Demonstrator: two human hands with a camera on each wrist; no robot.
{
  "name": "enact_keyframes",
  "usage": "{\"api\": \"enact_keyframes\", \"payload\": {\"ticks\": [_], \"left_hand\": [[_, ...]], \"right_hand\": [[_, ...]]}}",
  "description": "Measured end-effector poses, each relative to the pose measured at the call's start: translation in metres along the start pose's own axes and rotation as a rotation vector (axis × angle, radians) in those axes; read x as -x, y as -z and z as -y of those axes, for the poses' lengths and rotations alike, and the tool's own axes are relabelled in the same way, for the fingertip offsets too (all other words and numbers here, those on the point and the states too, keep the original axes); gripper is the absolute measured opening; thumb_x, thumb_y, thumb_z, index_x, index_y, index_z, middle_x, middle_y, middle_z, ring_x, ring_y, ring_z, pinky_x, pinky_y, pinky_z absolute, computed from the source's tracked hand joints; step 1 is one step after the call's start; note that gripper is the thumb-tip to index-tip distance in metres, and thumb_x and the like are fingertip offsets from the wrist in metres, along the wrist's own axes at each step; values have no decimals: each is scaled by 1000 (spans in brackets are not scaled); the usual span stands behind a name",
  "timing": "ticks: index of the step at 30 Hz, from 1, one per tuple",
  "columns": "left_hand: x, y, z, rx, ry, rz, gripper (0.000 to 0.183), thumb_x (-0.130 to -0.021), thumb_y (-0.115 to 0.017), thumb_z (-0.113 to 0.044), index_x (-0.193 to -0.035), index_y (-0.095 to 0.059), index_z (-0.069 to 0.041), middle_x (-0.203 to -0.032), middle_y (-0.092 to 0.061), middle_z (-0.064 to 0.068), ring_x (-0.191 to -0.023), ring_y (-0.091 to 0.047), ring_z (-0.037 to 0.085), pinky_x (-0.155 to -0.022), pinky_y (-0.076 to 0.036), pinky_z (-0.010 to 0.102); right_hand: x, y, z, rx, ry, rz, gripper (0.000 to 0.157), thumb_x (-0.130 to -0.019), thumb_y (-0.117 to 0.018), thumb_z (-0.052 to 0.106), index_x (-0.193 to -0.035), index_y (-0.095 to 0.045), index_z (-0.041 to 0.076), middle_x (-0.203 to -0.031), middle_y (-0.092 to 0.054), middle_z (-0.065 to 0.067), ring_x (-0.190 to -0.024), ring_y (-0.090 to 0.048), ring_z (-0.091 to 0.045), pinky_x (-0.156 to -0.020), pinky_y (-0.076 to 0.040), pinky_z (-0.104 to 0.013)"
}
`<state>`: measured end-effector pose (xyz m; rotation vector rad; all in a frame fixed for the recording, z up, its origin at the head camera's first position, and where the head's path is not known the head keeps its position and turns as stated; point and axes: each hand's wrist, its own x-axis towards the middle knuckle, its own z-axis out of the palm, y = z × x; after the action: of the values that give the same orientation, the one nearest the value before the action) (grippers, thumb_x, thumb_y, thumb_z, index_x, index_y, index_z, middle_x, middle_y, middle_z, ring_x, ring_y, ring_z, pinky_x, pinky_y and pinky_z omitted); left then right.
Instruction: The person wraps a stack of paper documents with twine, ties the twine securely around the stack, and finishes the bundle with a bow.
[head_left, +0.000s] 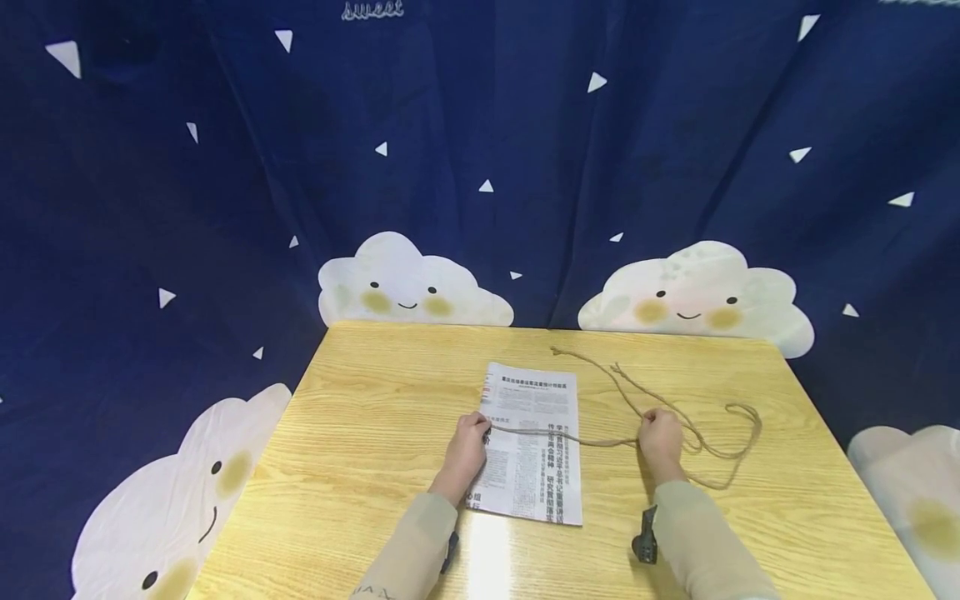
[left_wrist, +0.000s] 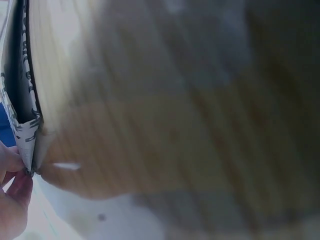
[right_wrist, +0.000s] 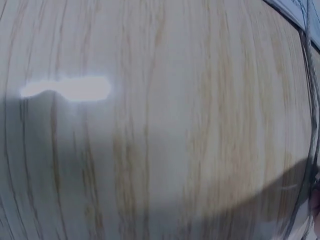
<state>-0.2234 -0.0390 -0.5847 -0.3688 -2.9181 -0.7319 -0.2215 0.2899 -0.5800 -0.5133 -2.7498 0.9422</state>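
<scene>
A folded newspaper (head_left: 528,483) lies on the table, with a thin brown rope (head_left: 600,442) running doubled across its middle. At the paper's left edge my left hand (head_left: 467,454) pinches the rope. The left wrist view shows its fingers (left_wrist: 17,197) close against the folded edge of the newspaper (left_wrist: 27,132). To the right of the paper, my right hand (head_left: 663,446) grips the rope. Only a sliver of that hand (right_wrist: 316,205) shows in the right wrist view, beside the rope (right_wrist: 311,75). The exact finger contact there is hidden.
Beyond the right hand, a loose loop of the rope curls over the wooden table (head_left: 360,400). Two rope ends lie toward the table's far side. A dark blue curtain (head_left: 450,108) with white clouds hangs behind the table.
</scene>
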Motion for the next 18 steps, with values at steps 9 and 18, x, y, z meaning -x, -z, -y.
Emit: {"api": "enact_keyframes", "payload": {"ticks": [9,18], "left_hand": [[2,2,4,4,-20,-30,32,-78,-53,12,-106,-65,2,-105,-58,7,-103,-52,22,-88,-48,28],[1,1,5,11,-14,-25,32,-79,-51,12,-106,-65,2,-106,-57,7,-105,-51,21,-91,-47,28]], "right_hand": [[-2,23,-8,86,-83,108,27,-83,-41,-3,-100,-57,-16,-103,-56,-34,-93,-55,-47,-71,-50,-49],[-4,37,-9,126,-106,85,25,-78,-45,-1,-54,-52,0,-53,-52,-10,-50,-46,-23,-41,-37,-31]]}}
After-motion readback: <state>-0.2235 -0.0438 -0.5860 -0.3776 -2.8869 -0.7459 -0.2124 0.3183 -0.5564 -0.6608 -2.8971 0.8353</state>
